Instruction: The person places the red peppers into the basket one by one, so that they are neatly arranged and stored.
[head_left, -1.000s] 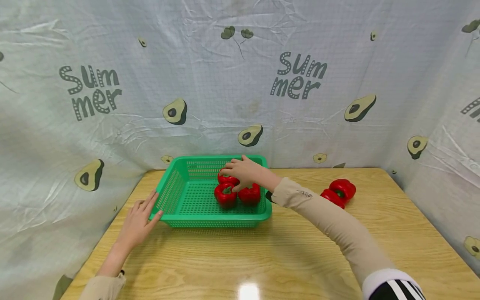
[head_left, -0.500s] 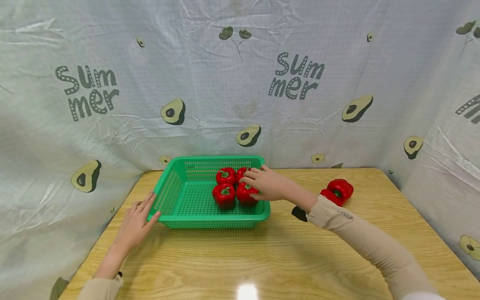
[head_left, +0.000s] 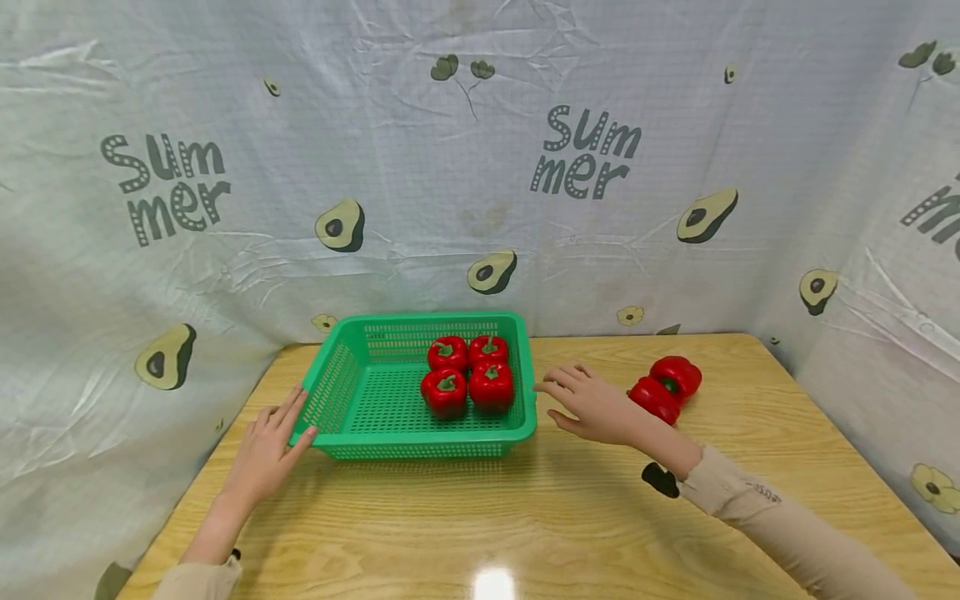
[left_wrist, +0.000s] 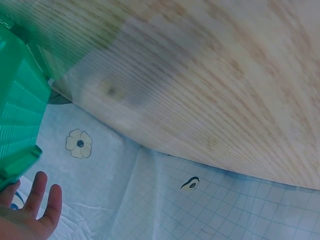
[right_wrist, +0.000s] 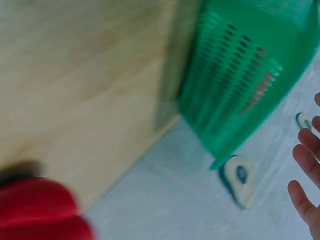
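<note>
Your left hand point(head_left: 264, 448), fingers straight, touches the left edge of the basket point(head_left: 420, 437); your right hand point(head_left: 588, 407) spreads beside its right edge, four peppers point(head_left: 491, 390) inside.

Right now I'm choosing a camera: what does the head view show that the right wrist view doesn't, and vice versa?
Head only: the left hand and the tops of four peppers in the green basket. Right wrist only: the outer face of the basket's right wall, red showing through its slots. Both: the right hand, basket, table, fabric backdrop and a loose red pepper.
</note>
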